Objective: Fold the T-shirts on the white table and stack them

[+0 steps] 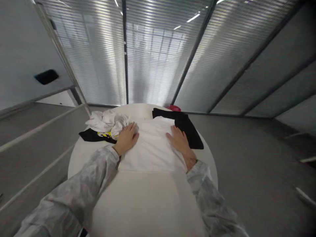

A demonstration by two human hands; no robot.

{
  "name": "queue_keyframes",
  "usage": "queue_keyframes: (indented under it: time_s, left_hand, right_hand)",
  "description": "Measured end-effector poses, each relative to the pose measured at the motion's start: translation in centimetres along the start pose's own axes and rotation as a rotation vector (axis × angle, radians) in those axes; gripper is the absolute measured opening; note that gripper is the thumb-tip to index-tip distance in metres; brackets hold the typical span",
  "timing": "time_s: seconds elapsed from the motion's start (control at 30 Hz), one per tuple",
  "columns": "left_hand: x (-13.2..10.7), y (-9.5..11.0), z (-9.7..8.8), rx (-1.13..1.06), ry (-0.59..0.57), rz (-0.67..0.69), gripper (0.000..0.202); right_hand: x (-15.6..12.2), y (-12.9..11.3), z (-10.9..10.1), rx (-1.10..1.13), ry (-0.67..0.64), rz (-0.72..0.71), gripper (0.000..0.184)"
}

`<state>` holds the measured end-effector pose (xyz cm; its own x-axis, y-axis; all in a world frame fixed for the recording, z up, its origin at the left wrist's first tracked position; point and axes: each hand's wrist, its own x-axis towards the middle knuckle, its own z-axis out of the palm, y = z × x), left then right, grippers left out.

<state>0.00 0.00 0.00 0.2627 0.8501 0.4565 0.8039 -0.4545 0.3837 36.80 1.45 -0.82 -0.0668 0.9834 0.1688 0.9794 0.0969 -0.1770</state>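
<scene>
A white garment, perhaps a T-shirt (150, 148), lies spread flat across the middle of the round white table. My left hand (126, 138) rests flat on its left edge, fingers stretched out. On the right edge lies my right hand (179, 141), palm down with the fingers a little apart. Beside my left hand is a crumpled white cloth (106, 121), on top of a black cloth (91, 135) with a yellow print. Folded black fabric (190, 130) sits beyond and to the right of my right hand, partly under the white garment.
The round white table (148, 204) stands close to a ribbed glass wall (150, 65) with dark frames. Something red (174, 108) shows behind the table's far edge. Pale rails (41, 128) run along the left, and grey floor (237, 158) surrounds the table.
</scene>
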Motion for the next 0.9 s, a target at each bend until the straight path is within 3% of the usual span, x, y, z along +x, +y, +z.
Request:
queue_keyframes:
  time_s: [0.1, 0.2, 0.33, 0.4, 0.47, 0.67, 0.8, 0.9]
  left_hand:
    - [0.3, -1.0, 0.1, -0.083, 0.062, -0.009, 0.057]
    - [2.1, -2.3, 0.5, -0.199, 0.169, -0.111, 0.058]
    - [6.4, -4.1, 1.3, -0.366, 0.212, -0.455, 0.066]
    - [8.3, -4.7, 1.3, -0.405, 0.18, -0.636, 0.065]
    - [9.4, -5.1, 1.2, -0.419, 0.168, -0.721, 0.056]
    - [10.0, -5.4, 0.4, -0.505, 0.189, -0.704, 0.017]
    - [10.4, -4.9, -0.1, -0.636, 0.233, -0.673, 0.018]
    - [10.7, -4.5, 0.0, -0.795, 0.26, -0.666, 0.026]
  right_hand:
    - [-0.1, 0.4, 0.3, 0.062, 0.018, -0.001, 0.076]
    - [1.1, 1.3, 0.2, 0.223, 0.069, 0.054, 0.08]
    - [4.6, 2.3, -0.3, 0.529, 0.154, 0.179, 0.087]
    - [6.4, 2.4, -0.7, 0.654, 0.184, 0.24, 0.083]
    - [7.8, 2.3, -1.0, 0.71, 0.221, 0.294, 0.075]
    - [8.6, 1.8, -1.5, 0.726, 0.275, 0.319, 0.044]
    - [8.2, 1.4, -2.2, 0.758, 0.232, 0.264, 0.024]
    - [8.3, 1.0, -2.9, 0.794, 0.243, 0.232, 0.027]
